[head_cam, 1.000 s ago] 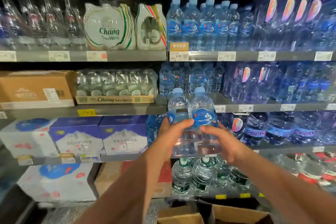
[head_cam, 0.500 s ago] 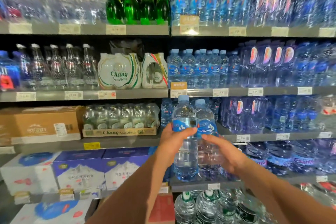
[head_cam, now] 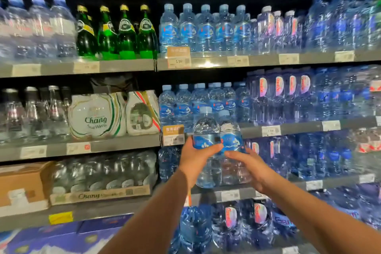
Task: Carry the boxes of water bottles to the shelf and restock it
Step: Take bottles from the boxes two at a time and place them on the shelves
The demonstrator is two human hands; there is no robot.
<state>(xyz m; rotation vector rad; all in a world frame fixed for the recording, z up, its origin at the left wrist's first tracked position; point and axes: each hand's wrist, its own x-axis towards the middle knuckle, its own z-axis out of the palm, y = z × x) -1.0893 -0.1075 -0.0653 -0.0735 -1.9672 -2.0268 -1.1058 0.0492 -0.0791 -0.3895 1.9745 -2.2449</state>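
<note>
I hold two clear water bottles with blue labels and pale blue caps side by side in front of the shelving. My left hand (head_cam: pixel 195 155) grips the left bottle (head_cam: pixel 206 130) around its label. My right hand (head_cam: pixel 250 166) curls round the lower body of the right bottle (head_cam: pixel 231 130). Both bottles stand upright, their caps level with the shelf (head_cam: pixel 299 128) that carries a row of matching blue-label bottles (head_cam: pixel 183 105). A second row of the same bottles (head_cam: pixel 206 29) stands one shelf higher.
Green glass bottles (head_cam: pixel 117 33) stand upper left. White Chang packs (head_cam: pixel 97 117) sit left of the matching row. A cardboard box (head_cam: pixel 22 183) and a Chang tray (head_cam: pixel 101 194) lie lower left. Dark blue bottles (head_cam: pixel 288 93) fill the right side. Price tags line each shelf edge.
Both hands have lifted the pair of bottles upward, from the lower shelves to the height of the matching row. The view has tilted up, and the open cartons on the floor have left the frame.
</note>
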